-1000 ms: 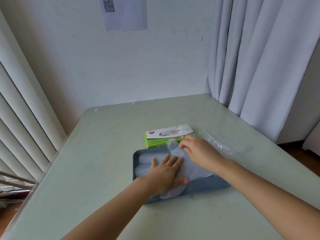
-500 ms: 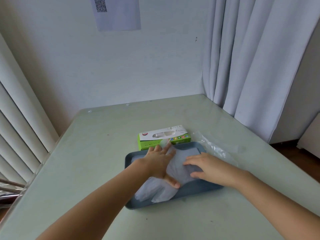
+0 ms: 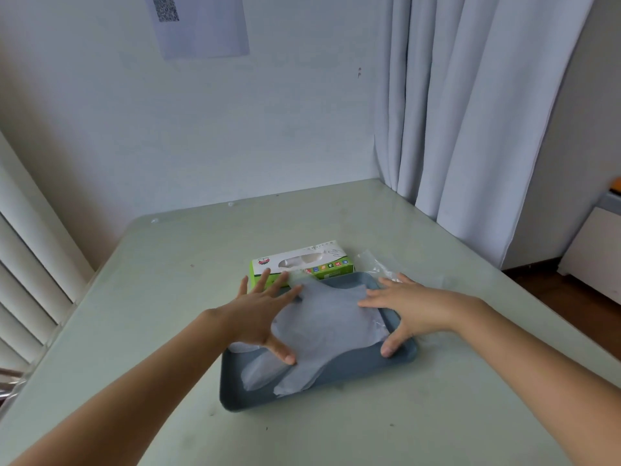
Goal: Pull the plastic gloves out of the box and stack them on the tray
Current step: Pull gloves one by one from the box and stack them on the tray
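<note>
View: head, looking down on the table (image 3: 161,297).
Tray (image 3: 235,403): blue-grey, mid-table, long side running 8 to 2 o'clock.
Gloves (image 3: 331,326): thin, cloudy stack lying in the tray; cuff end toward 12 o'clock, finger ends trailing toward 7 o'clock, inside the rim.
Box (image 3: 302,264): green and white, just beyond the tray's far rim at 12 o'clock; pale film showing in the top slot.
Left hand (image 3: 258,314): released, fingers straight and fanned, palm on the stack's 9 o'clock edge, thumb pressing down toward 6 o'clock.
Right hand (image 3: 411,306): released, flat on the stack's 3 o'clock edge, thumb down by the rim at 4 o'clock.
Clear wrapper (image 3: 376,269): loose on the table at 1 o'clock of the tray.
Step in hand, as judged: smoothing and squaring the stack.
Method advised: light, even palm pressure; sweep outward from centre toward 9 and 3 o'clock to drive air out; tuck the 7 o'clock finger ends in line.
Risk: static cling lifting the top sheet on release; slow, vertical lift advised.
</note>
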The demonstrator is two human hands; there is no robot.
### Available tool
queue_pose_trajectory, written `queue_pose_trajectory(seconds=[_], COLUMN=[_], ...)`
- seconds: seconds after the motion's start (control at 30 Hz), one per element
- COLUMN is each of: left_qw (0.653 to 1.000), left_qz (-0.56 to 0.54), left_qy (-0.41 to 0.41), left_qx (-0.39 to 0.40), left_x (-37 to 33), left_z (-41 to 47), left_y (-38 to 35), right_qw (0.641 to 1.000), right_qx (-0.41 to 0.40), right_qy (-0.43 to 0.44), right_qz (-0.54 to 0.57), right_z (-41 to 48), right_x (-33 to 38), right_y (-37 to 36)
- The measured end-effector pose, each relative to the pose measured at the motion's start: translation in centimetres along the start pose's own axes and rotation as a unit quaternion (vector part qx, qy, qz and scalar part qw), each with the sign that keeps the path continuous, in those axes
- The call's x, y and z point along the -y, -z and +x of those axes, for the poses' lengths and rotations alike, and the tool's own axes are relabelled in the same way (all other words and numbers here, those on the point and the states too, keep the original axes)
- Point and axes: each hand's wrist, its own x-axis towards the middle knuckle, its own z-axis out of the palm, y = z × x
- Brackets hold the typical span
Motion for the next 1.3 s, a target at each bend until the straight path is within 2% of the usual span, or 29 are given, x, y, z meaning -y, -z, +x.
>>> queue_pose_trajectory(seconds=[0.1, 0.17, 0.23, 0.3, 0.4, 0.5, 0.7, 0.8, 0.83, 0.93, 1.03, 1.1, 1.17, 1.23, 1.3], left_qw=[1.0, 0.999, 0.997, 0.99, 0.966, 0.935, 0.937, 0.923, 0.912, 0.854, 0.815, 0.747, 0.684, 0.656, 0.645], left_qz=[-0.02, -0.041, -0.068, -0.121, -0.173, -0.194, -0.265, -0.316, -0.356, -0.506, -0.575, -0.662, -0.726, -0.751, -0.762], left_qy=[-0.003, -0.008, -0.021, -0.013, 0.052, 0.069, -0.018, -0.024, -0.017, 0.011, 0.041, 0.057, 0.068, 0.062, 0.046], left_qx=[-0.004, -0.011, -0.034, -0.073, -0.184, -0.289, -0.226, -0.217, -0.202, -0.12, -0.064, -0.02, 0.014, 0.021, 0.03], left_x=[0.6, 0.9, 1.1, 1.0, 0.2, -1.7, -7.5, -9.4, -9.9, -11.1, -12.1, -12.8, -13.4, -13.6, -13.5], left_z=[-0.1, -0.2, -0.4, -0.7, -0.6, -0.3, 0.8, 2.5, 3.2, 4.9, 6.0, 6.3, 6.0, 5.9, 5.4], left_y=[-0.2, -0.1, 0.6, 1.7, 3.6, 5.3, 4.6, 4.5, 4.7, 5.2, 5.4, 5.7, 6.2, 6.5, 7.0], right_qw=[0.996, 0.974, 0.934, 0.91, 0.907, 0.916, 0.906, 0.893, 0.874, 0.788, 0.761, 0.766, 0.788, 0.815, 0.833], right_qx=[-0.022, -0.088, -0.185, -0.243, -0.189, -0.132, -0.144, -0.188, -0.201, -0.229, -0.245, -0.236, -0.218, -0.212, -0.209], right_qy=[0.018, 0.008, -0.038, -0.127, -0.263, -0.302, -0.281, -0.249, -0.23, -0.128, -0.032, 0.022, 0.058, 0.075, 0.083], right_qz=[0.087, 0.209, 0.303, 0.311, 0.268, 0.229, 0.283, 0.324, 0.376, 0.557, 0.599, 0.598, 0.573, 0.534, 0.506], right_z=[-1.4, -2.4, -2.9, -2.6, -1.5, -0.2, 1.4, 1.5, 1.4, 0.1, -2.1, -3.6, -5.1, -6.2, -6.9], right_x=[-1.2, -2.4, -4.6, -7.5, -9.8, -9.0, -8.7, -9.0, -9.1, -8.8, -7.6, -6.9, -6.0, -5.2, -4.2], right_y=[0.5, 1.5, 2.3, 2.3, 1.8, 1.4, 0.9, 0.8, 0.7, 1.1, 2.8, 4.4, 5.8, 7.0, 7.9])
